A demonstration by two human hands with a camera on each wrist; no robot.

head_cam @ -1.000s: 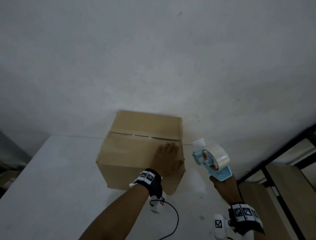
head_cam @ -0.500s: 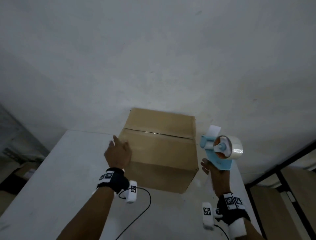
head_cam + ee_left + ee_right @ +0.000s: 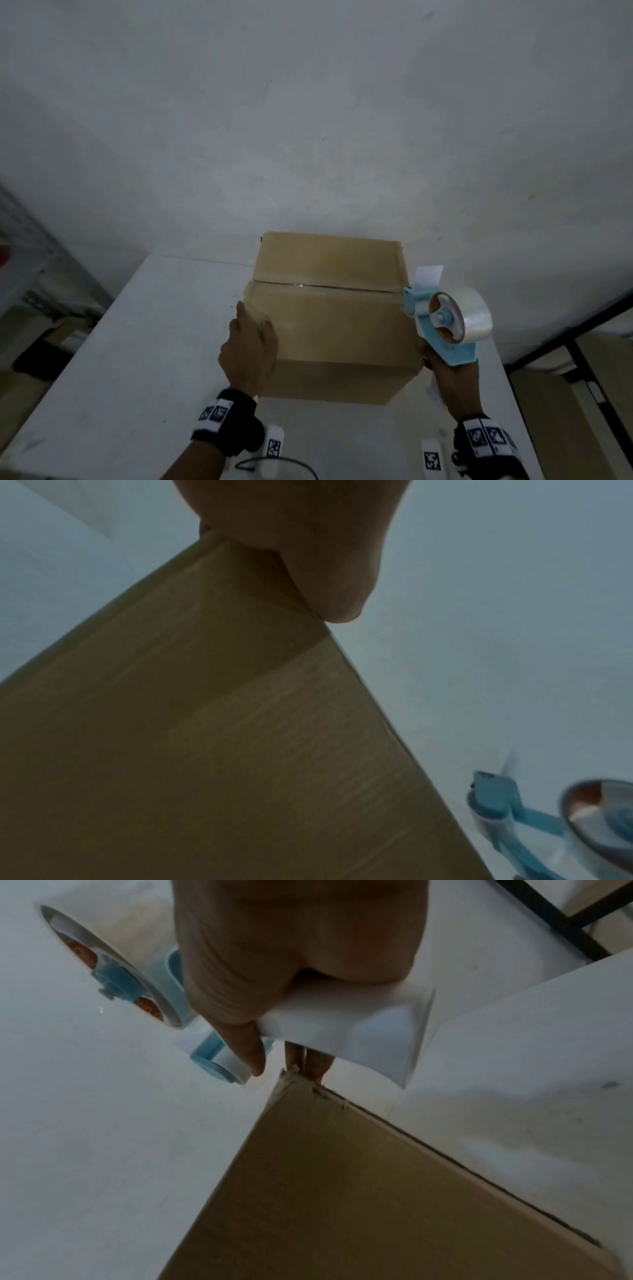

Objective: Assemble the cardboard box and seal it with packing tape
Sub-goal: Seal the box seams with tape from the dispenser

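Observation:
A closed brown cardboard box stands on the white table, with a flap seam running across its top. My left hand lies against the box's near left corner, fingers straight along the left side and thumb on the top edge. My right hand grips the handle of a blue tape dispenser carrying a clear tape roll. The dispenser is held upright just off the box's right edge, and a loose tape end sticks up from it. The box's torn right corner sits just under the right hand's fingers.
The box stands near the table's far edge, close to a plain white wall. Right of the table runs a black frame. A metal shelf with dark items stands at the left. A black cable lies near my left wrist.
My left hand left the top right of the box and swung round to its left near corner. The right hand brought the dispenser closer to the box's right edge.

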